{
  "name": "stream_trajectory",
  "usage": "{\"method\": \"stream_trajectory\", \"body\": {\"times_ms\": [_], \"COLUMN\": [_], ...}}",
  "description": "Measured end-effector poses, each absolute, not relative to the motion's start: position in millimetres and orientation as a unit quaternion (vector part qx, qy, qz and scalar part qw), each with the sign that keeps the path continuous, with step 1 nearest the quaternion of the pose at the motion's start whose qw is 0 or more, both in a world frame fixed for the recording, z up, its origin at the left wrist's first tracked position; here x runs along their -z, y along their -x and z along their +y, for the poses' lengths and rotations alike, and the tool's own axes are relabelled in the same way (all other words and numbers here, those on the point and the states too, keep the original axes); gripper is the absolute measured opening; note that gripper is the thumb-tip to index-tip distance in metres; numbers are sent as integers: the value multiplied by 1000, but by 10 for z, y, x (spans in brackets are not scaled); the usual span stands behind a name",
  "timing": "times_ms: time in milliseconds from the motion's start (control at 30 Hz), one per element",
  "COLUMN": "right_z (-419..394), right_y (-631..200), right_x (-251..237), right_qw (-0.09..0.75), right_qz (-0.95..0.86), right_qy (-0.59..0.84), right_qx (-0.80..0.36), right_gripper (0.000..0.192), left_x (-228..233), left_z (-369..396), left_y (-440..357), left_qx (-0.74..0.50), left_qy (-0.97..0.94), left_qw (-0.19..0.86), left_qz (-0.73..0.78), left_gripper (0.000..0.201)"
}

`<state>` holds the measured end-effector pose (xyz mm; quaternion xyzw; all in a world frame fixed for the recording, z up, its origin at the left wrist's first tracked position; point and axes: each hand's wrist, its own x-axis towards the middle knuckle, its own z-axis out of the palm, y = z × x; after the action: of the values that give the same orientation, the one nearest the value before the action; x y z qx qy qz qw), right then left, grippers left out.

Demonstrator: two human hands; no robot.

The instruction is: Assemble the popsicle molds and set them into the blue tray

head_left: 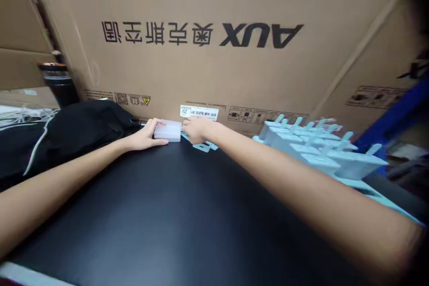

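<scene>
1. Left hand (pixel 146 136) straddles one end of a translucent plastic box (pixel 169 132), pinching it with the thumb along the near side and fingers at the far side; right hand (pixel 195 128) has its fingers curled at the box's other end, and whether they pinch anything I cannot tell.
2. AUX air-conditioner carton (pixel 167 67), its print upside down, stands behind the desk's far edge.
3. Black desk (pixel 187 219) has a dull sheen, so smooth plastic may slide on it.
4. Black cloth (pixel 90 120) is heaped along the left edge.
5. Pale-blue popsicle mould (pixel 318 147), handles up, sits toward the right edge.
6. Translucent plastic box lies close to the far edge; probably light, stiff, slick and liable to crack under a hard squeeze, so best taken gently by its long sides.
7. Pale-blue slotted strips (pixel 201 147), beside the right hand, look thin and bendable; lift them by an end.
</scene>
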<state>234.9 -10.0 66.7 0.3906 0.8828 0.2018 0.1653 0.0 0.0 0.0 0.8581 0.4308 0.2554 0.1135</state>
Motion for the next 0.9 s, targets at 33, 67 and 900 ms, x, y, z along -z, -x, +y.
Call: {"method": "stream_trajectory", "body": {"times_ms": [33, 67, 900], "right_z": [-103, -104, -84], "right_y": [-2357, -2365, -2818], "right_x": [-662, -656, -960], "right_qw": [164, 163, 176], "right_qz": [883, 883, 884], "right_qy": [-391, -392, -424], "right_qx": [-201, -200, -92], "right_gripper": [49, 49, 40], "left_x": [-13, -26, -98], "left_z": [-16, -31, -72], "left_y": [-15, -30, -51], "left_qx": [-251, -246, -248], "left_qy": [-856, -855, -839], "left_qw": [118, 123, 142], "left_qz": [435, 440, 463], "left_gripper": [70, 70, 69]}}
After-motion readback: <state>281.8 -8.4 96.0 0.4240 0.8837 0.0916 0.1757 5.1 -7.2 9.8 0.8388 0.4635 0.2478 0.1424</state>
